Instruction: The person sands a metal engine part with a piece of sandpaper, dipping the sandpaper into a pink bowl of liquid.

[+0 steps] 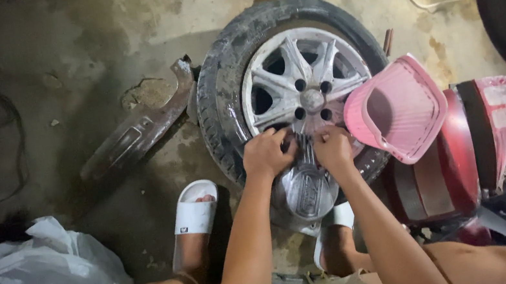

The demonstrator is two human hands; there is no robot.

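- A view from above, looking down at a person crouched over a car wheel (pixel 290 85) that lies flat on a stained concrete floor (pixel 90 40).
- The wheel has a dark, dirty tyre around a silver spoked rim with bolt holes ringing the hub.
- The left hand (pixel 265 153) rests on the near edge of the rim, its grip curled closed there; what the fingers pinch cannot be told.
- The right hand (pixel 333 147) sits just beside it, fingers bent down on the same spot, touching the rim.
- A silver hubcap (pixel 304 195) leans against the near side of the tyre, just below both hands.
- White slide sandals are on the feet; the left sandal (pixel 194 218) is beside the tyre.
- A pink plastic stool (pixel 400 109) lies tipped against the wheel's right side.
- A bent metal bracket (pixel 140 127) lies left of the tyre.
- A white plastic bag (pixel 39 277) sits at the lower left.
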